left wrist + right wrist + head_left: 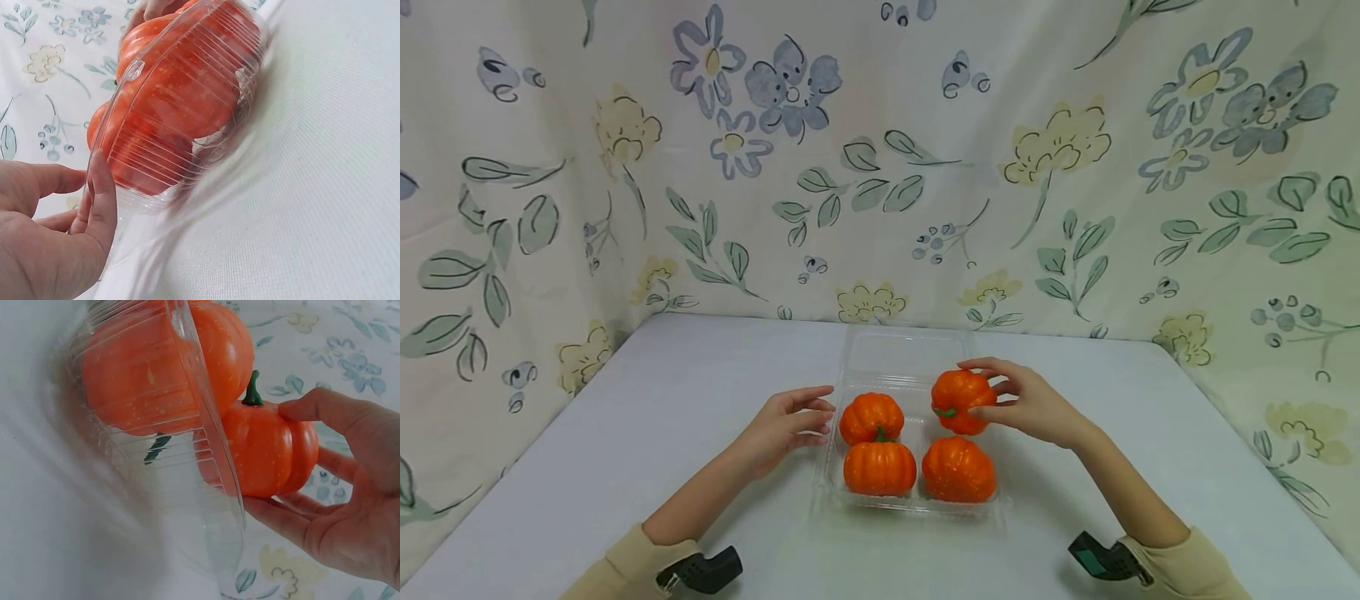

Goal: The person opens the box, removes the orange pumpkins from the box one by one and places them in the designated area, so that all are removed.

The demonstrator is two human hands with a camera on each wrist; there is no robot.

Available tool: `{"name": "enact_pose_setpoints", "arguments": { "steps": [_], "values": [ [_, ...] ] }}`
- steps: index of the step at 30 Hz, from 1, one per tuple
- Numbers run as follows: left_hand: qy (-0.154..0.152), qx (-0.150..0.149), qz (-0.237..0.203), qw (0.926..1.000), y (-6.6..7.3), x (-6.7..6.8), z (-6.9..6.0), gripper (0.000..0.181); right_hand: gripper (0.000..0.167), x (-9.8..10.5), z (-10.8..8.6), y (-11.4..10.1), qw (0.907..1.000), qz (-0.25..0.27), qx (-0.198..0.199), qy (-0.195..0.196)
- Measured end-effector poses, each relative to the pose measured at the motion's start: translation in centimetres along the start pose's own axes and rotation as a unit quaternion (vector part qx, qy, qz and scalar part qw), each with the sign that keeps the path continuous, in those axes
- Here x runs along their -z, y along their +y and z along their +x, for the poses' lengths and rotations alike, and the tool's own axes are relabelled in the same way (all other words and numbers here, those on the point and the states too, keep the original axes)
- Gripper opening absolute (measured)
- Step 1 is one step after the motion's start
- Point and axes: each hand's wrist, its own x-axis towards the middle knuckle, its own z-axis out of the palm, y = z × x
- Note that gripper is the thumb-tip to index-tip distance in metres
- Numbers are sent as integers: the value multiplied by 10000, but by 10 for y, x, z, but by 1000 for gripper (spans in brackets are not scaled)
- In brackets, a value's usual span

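Observation:
A clear plastic box (917,503) lies on the table with three orange pumpkins in it: one at back left (871,417), one at front left (880,468) and one at front right (958,470). My right hand (1033,404) grips a fourth pumpkin (962,402) over the back right part; in the right wrist view this pumpkin (265,450) has its green stem up and sits partly above the rim. At the box's left edge is my left hand (786,429), fingers slightly bent; in the left wrist view its fingertips (100,165) touch the rim.
The box's clear lid (906,354) lies folded back behind it. A white table (700,367) carries everything, and a floral curtain (865,167) hangs behind and at both sides. Dark wrist devices (703,571) sit at both sleeves.

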Motion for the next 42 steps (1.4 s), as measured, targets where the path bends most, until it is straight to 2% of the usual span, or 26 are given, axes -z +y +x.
{"name": "enact_pose_setpoints", "arguments": {
  "steps": [4,29,38,42],
  "values": [
    [4,26,17,10000,0,0,0,59,57,3,-3,1,10000,3,63,77],
    [-69,11,-121,9999,-2,1,0,60,56,15,-10,7,9984,427,-237,292],
    [-78,21,-131,9999,-3,3,1,60,64,24,-12,12,9978,599,-255,131],
    [-92,14,-152,9998,-4,3,2,60,61,28,-14,15,9977,606,-277,79]
  ]
}}
